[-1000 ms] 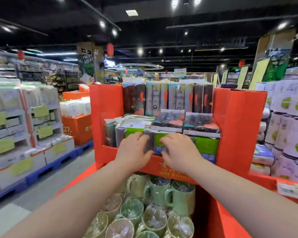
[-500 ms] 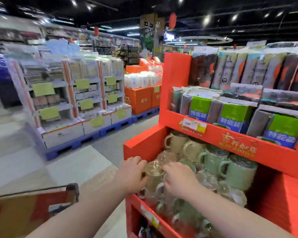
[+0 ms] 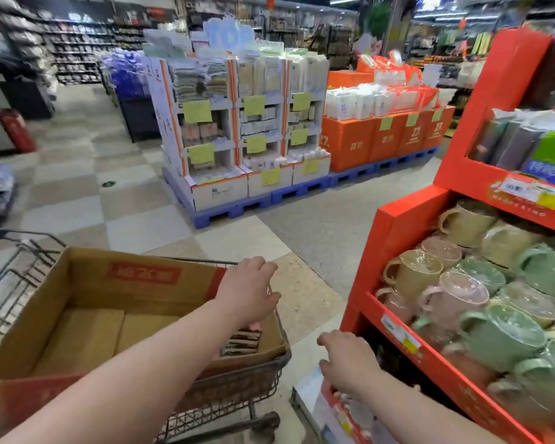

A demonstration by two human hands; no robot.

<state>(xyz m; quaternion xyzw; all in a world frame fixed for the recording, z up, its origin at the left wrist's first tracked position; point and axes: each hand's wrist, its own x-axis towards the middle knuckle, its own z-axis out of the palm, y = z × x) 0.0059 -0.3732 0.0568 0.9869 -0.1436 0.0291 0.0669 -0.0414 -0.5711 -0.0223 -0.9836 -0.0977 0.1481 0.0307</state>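
Change noted: a second ago both hands were on the packets of the upper shelf, and half a second ago on the wrapped mugs (image 3: 500, 338) below. Both have now left the stock.

The left hand (image 3: 249, 293) has swung across over the cardboard box (image 3: 135, 277) riding in the wire cart (image 3: 237, 389). Its palm is down, its fingers are spread and gently bent, and it grips nothing I can see. Just beneath its fingertips lie the dark packs (image 3: 241, 342), stacked in the box's near right corner. Whether the fingers touch them is hidden by the hand itself.

The right hand (image 3: 350, 363) is low beside the front corner of the red display stand (image 3: 398, 235), fingers loosely bent, with nothing in it as far as shows.

Assessment: work on the shelf fronts looks paused, and the next load appears to be coming from the box (little else shows in it, so the restocking may be near its end).

Markings:
- Orange cartons (image 3: 382, 139): "27." in white is readable.
- Red panel on the box's inner wall: it carries characters too blurred to read.
- White-and-yellow price label (image 3: 532, 190) on the stand's upper lip: the print is illegible, as is the gold lettering under it.
- Yellow tags (image 3: 197, 111) on the white display across the aisle: they read as blank from here.
- Mugs: no brand shows.
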